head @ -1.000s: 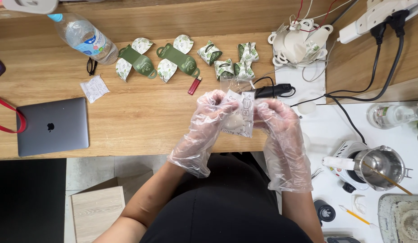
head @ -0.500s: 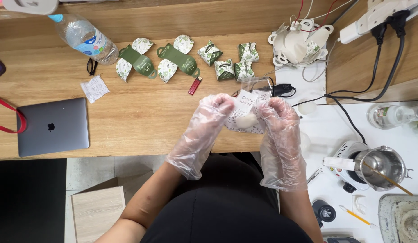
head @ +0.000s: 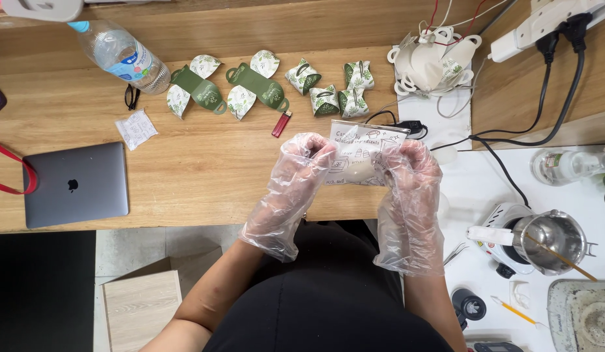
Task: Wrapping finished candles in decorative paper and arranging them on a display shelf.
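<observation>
Both my hands wear loose clear plastic gloves and hold a small clear printed bag (head: 361,151) flat above the wooden table's front edge. A pale round lump shows inside the bag, low in the middle. My left hand (head: 301,171) pinches the bag's left side. My right hand (head: 409,171) grips its right side. The bag's top edge points away from me, toward a black cable.
Green leaf-print paper boxes (head: 328,88), some folded and some flat, lie at the back with a red lighter (head: 281,124) and a water bottle (head: 123,55). A grey laptop (head: 75,182) sits left. A white table on the right holds a metal pot (head: 553,241) on a small hotplate.
The bag has turned from upright and crumpled to spread out flat and wide between my hands. Both hands shifted slightly apart and away from me.
</observation>
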